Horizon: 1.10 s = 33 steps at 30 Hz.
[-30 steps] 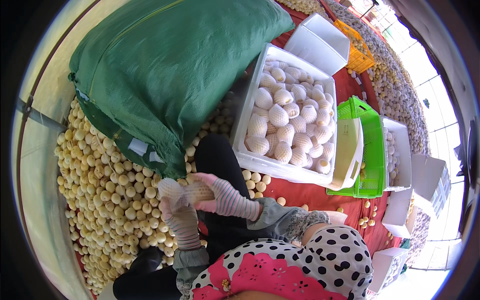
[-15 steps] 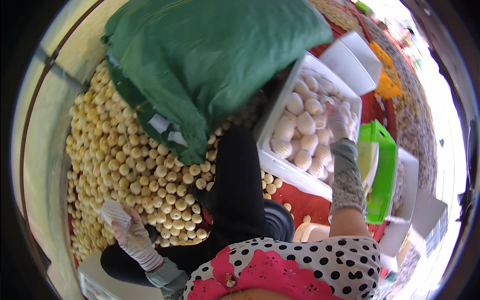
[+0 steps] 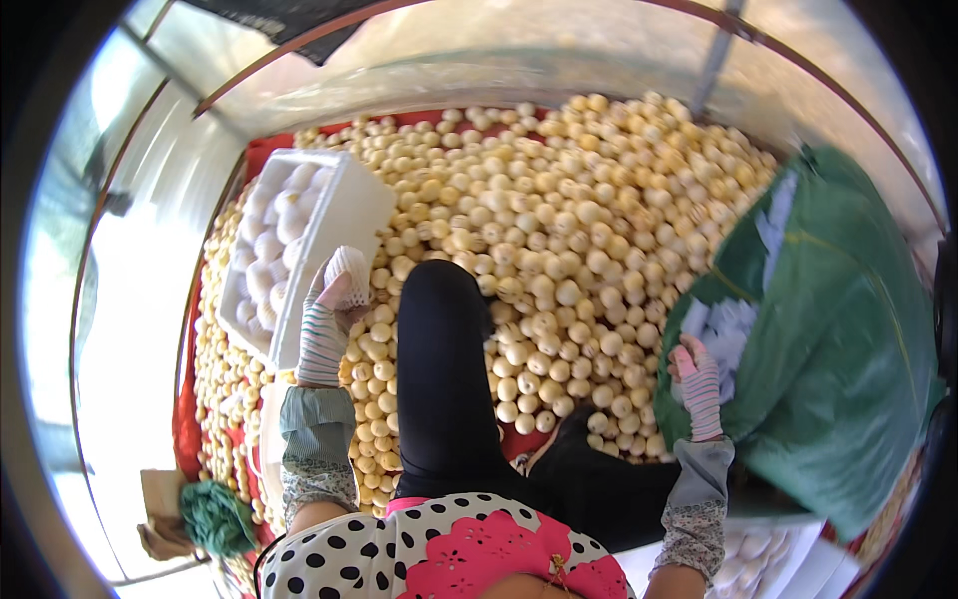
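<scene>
- We have our left hand (image 3: 332, 309) beside the white foam box (image 3: 354, 215), its fingers bent round a white net sleeve (image 3: 346, 272); we cannot tell whether anything fills it.
- Our right hand (image 3: 695, 375) is at the mouth of the green bag (image 3: 848, 339), fingers curled partly closed by the white material (image 3: 731, 327) inside; we cannot tell whether they grip any.
- Round pale fruit (image 3: 569, 255) lie heaped beyond our bent leg (image 3: 444, 369).
</scene>
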Tool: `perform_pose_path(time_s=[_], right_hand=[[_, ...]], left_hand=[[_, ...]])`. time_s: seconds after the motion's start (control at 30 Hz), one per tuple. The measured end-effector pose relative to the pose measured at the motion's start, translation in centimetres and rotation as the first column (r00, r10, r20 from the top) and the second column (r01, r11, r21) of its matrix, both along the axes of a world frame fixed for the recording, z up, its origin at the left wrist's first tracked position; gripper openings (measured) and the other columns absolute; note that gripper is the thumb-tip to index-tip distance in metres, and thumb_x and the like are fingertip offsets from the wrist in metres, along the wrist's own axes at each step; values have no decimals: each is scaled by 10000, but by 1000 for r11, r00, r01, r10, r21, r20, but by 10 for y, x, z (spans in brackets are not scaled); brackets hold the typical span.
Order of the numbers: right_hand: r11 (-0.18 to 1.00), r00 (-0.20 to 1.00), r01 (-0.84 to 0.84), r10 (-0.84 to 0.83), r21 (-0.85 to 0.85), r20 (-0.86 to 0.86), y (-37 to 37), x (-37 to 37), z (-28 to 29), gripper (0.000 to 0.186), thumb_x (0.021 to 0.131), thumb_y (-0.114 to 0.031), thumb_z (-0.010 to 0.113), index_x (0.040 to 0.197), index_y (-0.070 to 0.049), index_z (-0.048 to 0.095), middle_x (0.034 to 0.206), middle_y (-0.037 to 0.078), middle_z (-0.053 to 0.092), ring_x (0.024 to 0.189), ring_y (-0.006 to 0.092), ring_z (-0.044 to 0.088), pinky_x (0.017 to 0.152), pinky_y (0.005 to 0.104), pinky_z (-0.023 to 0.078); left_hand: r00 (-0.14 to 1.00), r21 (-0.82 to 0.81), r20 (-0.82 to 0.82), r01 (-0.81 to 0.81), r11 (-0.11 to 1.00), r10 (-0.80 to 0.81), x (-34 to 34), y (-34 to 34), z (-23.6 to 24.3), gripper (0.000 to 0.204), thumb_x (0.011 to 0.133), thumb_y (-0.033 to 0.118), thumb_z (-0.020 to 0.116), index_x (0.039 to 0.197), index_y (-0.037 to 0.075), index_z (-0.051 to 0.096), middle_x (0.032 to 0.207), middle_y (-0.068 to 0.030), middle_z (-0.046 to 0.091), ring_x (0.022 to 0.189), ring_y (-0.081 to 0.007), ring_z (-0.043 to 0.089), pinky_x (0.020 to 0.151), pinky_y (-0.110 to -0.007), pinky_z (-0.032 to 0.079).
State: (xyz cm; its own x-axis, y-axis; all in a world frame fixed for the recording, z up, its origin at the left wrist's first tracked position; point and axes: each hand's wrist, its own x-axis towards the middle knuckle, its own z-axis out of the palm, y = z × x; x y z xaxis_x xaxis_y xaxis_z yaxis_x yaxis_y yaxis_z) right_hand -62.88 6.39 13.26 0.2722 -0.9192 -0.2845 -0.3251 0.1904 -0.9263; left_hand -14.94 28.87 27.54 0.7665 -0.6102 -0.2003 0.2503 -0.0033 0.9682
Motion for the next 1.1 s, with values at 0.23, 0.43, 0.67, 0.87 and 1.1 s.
perform_pose_path(time_s=[0.23,0.43,0.67,0.87,1.1], right_hand=[[964,837,-13,-134,-264,-530,-117,-59,-124,454,878,-271,575,1247,-21,487,1063,160,624,904,288,596,802,366,469],[976,642,-69,-114,-205,-758,-127,-35,-154,495,868,-354,569,1226,-16,514,1118,213,609,1022,366,577,887,408,444],[978,803,105,-189,-178,-566,-172,-68,-168,507,840,-342,591,1213,-3,530,1167,221,590,1056,362,565,897,391,441],[980,773,119,-192,-159,-604,-126,13,-112,661,759,-169,673,1357,-95,402,1155,216,573,1042,323,556,902,375,441],[774,885,82,-346,-628,-311,-33,40,-41,523,791,-42,594,1289,-170,501,1062,178,538,954,330,555,870,394,445]], left_hand=[[585,-195,624,-526,828,518,149,46,-7,717,763,21,706,1394,138,386,1228,-136,549,1063,-242,564,897,-319,489],[399,497,867,-735,461,-297,292,89,-36,650,833,306,652,1407,197,369,1251,-220,521,1195,-354,471,991,-389,402],[694,245,714,-365,898,88,176,-35,-5,426,929,224,561,1307,48,476,1207,-131,561,1048,-198,539,902,-301,435],[718,152,656,176,973,-232,-75,-62,12,313,876,38,542,1183,0,588,1241,-134,563,1178,-217,510,1015,-335,373],[859,154,-154,509,847,-488,-215,-89,-107,300,942,208,534,1097,-30,629,1002,-70,666,906,-109,584,814,-232,451]])
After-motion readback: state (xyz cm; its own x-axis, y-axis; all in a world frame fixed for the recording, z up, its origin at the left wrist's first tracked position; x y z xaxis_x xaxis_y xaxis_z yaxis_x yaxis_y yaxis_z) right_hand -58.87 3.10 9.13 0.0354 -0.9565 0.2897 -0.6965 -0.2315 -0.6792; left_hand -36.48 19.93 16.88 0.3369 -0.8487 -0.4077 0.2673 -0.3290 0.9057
